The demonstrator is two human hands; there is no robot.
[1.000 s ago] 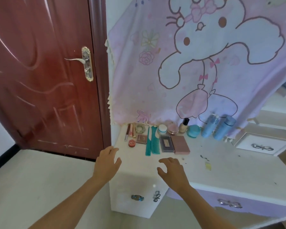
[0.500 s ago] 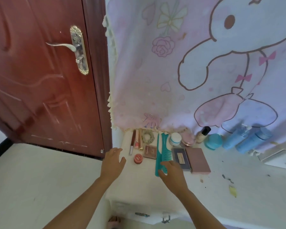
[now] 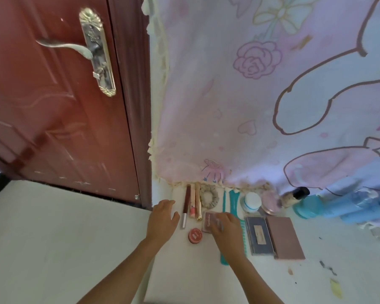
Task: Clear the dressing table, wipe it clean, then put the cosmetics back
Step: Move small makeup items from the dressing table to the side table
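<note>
White counter (image 3: 316, 279): cosmetics (image 3: 259, 235) lie grouped at the back left corner, along the back edge. Right hand (image 3: 227, 230) lies over a small pink compact (image 3: 208, 220), fingers bent; grip cannot be told. Left hand (image 3: 162, 220) at the left edge, fingers relaxed, holding nothing. Round red tin (image 3: 195, 235) sits between the hands.

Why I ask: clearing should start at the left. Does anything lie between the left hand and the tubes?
Nothing visible. Only bare table separates the left hand from the tubes; the right hand is over the compact, off that path.
</note>
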